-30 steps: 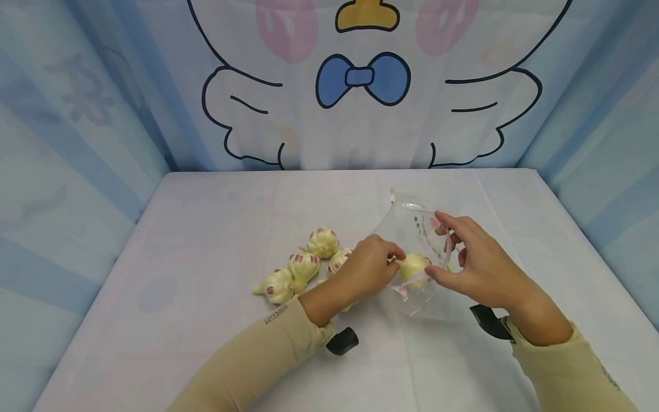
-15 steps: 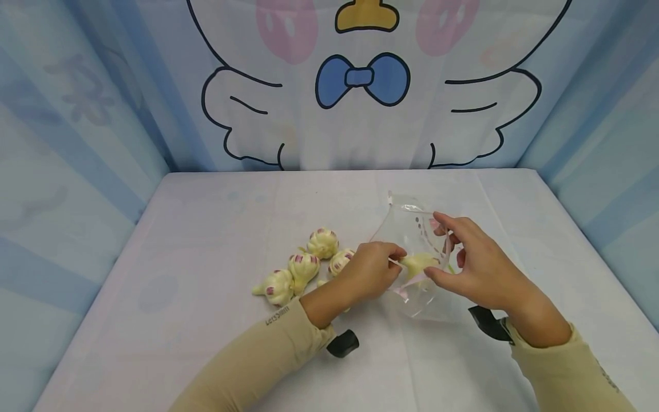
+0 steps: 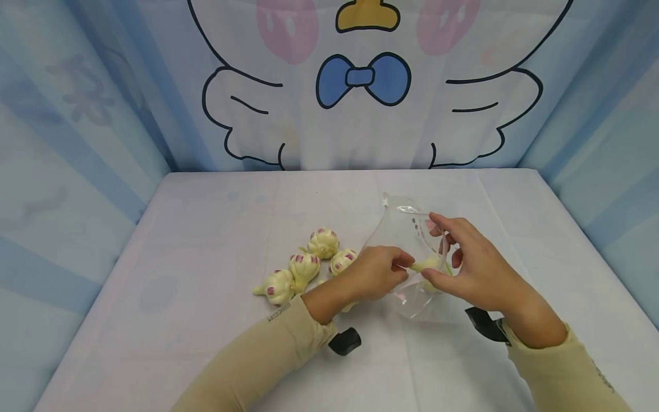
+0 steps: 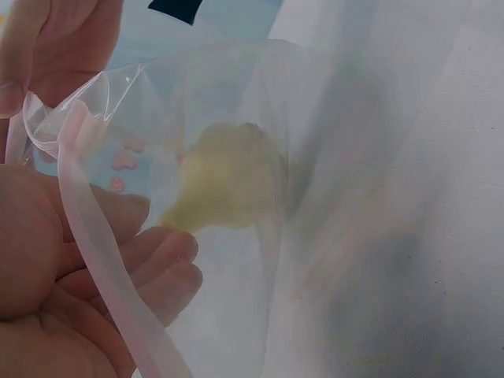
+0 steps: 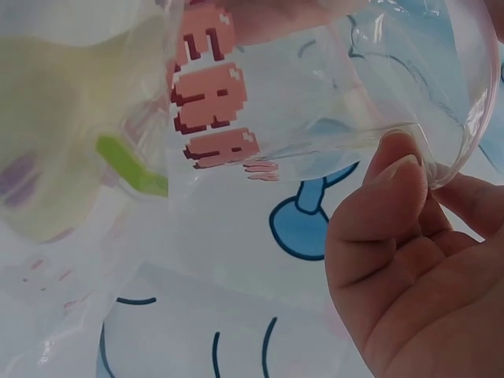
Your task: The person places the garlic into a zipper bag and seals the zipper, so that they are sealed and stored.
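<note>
In the head view my left hand (image 3: 383, 272) reaches into the mouth of a clear plastic zip bag (image 3: 399, 223) with pink trim. Its fingertips pinch the stem end of a pale yellow garlic bulb (image 4: 228, 173), seen through the film in the left wrist view. The right hand (image 3: 476, 266) grips the bag's rim, thumb and fingers spread along the opening. Pink block lettering (image 5: 213, 90) marks the film in the right wrist view, next to a green slider (image 5: 130, 165). The garlic's lower part is blurred behind the plastic.
Several purple-streaked garlic bulbs lie left of the bag, among them one garlic bulb (image 3: 323, 243) at the back and another garlic bulb (image 3: 278, 286) at the left. A white cloth (image 3: 206, 229) covers the table. Patterned curtains (image 3: 360, 137) stand behind and beside it.
My left hand has moved slightly right, carrying the garlic bulb deeper into the bag. The bag and right hand have shifted a little left. The loose bulbs have stayed put.
</note>
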A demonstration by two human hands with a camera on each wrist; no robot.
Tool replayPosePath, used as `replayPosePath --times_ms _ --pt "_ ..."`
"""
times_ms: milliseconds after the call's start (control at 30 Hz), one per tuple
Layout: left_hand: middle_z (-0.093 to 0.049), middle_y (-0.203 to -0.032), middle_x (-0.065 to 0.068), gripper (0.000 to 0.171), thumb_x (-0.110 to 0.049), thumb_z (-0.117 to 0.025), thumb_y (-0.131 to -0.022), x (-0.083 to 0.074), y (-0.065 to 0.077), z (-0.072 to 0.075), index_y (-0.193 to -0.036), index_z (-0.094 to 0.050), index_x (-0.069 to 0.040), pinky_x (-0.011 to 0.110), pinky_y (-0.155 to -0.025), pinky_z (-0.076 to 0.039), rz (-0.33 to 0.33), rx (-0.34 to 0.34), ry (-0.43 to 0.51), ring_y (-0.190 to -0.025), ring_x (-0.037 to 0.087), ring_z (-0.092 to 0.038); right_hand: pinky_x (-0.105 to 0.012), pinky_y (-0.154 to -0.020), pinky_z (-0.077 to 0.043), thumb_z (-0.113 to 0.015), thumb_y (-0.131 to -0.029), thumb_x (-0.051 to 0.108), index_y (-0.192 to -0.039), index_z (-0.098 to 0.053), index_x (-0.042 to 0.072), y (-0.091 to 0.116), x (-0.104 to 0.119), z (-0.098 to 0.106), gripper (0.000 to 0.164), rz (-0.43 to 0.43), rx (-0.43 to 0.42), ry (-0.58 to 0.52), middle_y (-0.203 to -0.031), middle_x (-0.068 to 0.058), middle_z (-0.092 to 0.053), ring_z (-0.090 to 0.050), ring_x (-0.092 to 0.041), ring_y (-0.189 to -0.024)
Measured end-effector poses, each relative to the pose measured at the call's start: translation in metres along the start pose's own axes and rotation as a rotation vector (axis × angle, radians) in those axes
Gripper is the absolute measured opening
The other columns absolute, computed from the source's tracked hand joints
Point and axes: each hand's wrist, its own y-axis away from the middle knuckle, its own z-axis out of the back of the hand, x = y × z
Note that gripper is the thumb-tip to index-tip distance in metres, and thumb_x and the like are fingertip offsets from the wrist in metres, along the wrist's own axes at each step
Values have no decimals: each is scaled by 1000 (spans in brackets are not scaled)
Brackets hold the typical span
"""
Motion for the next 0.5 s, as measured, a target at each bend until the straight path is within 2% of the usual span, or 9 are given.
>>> replayPosePath --times_ms 100,300,500 --pt "-69 -118 -3 28 -13 -67 -98 2 -1 0 -126 -68 -9 16 -84 -49 -2 15 15 -101 4 -63 -17 -64 -46 -87 -70 5 -144 -42 -7 0 -1 0 87 5 -2 -3 -119 -13 -55 -45 -9 -86" --pt "-70 -115 -2 29 -12 -68 -97 3 0 2 -125 -68 -6 15 -84 -48 -23 -6 45 -98 4 -62 -17 -63 -45 -87 -69 4 -144 -43 -8 1 -4 -1 88 15 -6 0 -118 -13 -55 -45 -8 -86" --pt "-70 -115 0 30 -12 -69 -96 4 7 7 -125 -68 -6 15 -83 -48 -32 -15 66 -97 4 -63 -19 -62 -46 -87 -71 7 -144 -42 -7 1 -4 0 87 -17 3 16 -117 -13 -55 -44 -9 -86"
